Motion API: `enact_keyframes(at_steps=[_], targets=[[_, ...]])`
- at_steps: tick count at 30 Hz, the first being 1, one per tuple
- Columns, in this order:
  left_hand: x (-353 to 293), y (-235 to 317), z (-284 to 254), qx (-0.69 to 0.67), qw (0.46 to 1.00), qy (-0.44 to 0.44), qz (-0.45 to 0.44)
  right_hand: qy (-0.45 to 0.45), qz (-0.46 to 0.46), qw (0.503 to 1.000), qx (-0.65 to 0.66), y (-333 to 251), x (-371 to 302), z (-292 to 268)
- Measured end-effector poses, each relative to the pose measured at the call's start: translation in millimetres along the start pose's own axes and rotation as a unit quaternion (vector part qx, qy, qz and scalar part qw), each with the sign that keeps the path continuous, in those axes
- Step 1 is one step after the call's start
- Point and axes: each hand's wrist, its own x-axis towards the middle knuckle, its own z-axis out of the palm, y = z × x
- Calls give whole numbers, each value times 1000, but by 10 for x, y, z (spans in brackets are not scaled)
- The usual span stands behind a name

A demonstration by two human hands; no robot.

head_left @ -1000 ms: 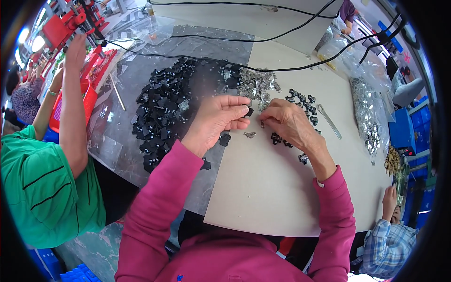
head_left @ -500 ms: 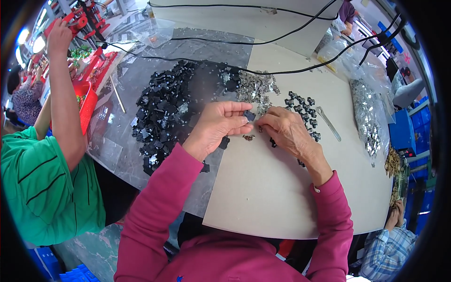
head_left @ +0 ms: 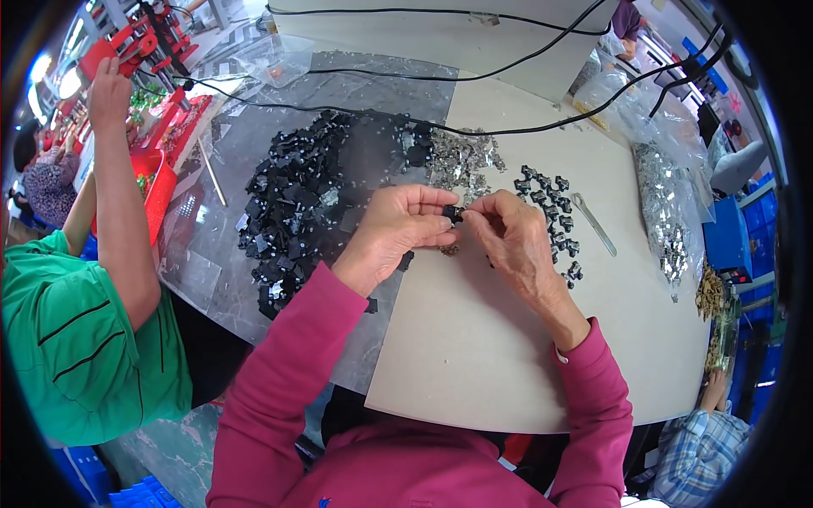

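Observation:
Between thumb and fingers, my left hand (head_left: 398, 225) pinches a small black plastic part (head_left: 453, 213). My right hand (head_left: 512, 241) meets it from the other side, fingertips closed at the part's edge; whether a small metal piece is in them is hidden. A large heap of black parts (head_left: 292, 203) lies to the left. Just beyond my hands is a pile of small silvery metal pieces (head_left: 461, 161). To the right of my right hand stand rows of black parts with metal on them (head_left: 555, 207). A few coppery bits (head_left: 449, 250) lie under my fingers.
Metal tweezers (head_left: 594, 223) lie right of the rows. A clear bag of metal pieces (head_left: 665, 212) rests at the table's right edge. Black cables (head_left: 381, 110) cross the far side. A co-worker in green (head_left: 93, 339) works at a red press (head_left: 140, 42) on the left.
My right hand has moved up to the black part and now meets it, uncovering more of the rows. My left hand keeps its pinch, the part turned slightly. The co-worker's raised hand has shifted slightly.

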Motion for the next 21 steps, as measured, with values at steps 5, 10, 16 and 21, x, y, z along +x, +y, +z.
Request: enact_keyframes(at_steps=[5,10,16,21], targets=[[-9,6,25,5,1000,2,10,36,-36,998,-36,52,-29,97],[-9,8,31,44,999,1,5,25,-86,992,-86,51,-34,89],[-12,-8,74,82,996,10,18,22,-99,989,-111,76,-54,97],[-25,13,101,92,996,10,17,-2,-113,986,-119,69,-52,82]])
